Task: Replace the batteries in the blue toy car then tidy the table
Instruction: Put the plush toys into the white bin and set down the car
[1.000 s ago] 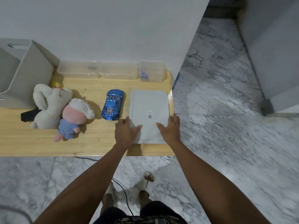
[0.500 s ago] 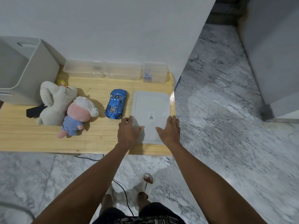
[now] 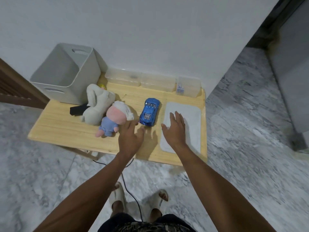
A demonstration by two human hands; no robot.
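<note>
Head view. Wooden table point(image 3: 55, 121) stands against a white wall at frame centre, grey marbled floor all around it.

Blue toy car point(image 3: 150, 111) sits upright on its wheels at table centre, nose toward the wall, just left of a pale grey mat point(image 3: 190, 118) that lies flat along the table's right side.

Left hand point(image 3: 131, 136): fingers straight and loosely spread, holding nothing, fingertips close to the car's near end. Contact with the car cannot be confirmed from this angle. Right hand point(image 3: 175, 129): fingers straight and slightly spread, palm down over the left part of the mat; whether it presses on the mat or hovers above it cannot be told.

Left of the car: a pink-faced plush doll point(image 3: 115, 119) in a blue outfit with a white cap, lying beside a cream plush rabbit point(image 3: 96, 106). A black flat object point(image 3: 76, 110) shows partly under the rabbit. A small yellow item point(image 3: 103, 86) peeks out behind the rabbit, too small to identify.

Upper left of the table: grey storage bin point(image 3: 66, 74) with cut-out handles, open top. Along the wall edge: a row of clear plastic containers point(image 3: 150, 80); the rightmost one point(image 3: 188, 88) holds something small and bluish.

Lower frame: person's feet in light slippers point(image 3: 158, 200) on the floor, a black cable point(image 3: 132, 196) running between them.
</note>
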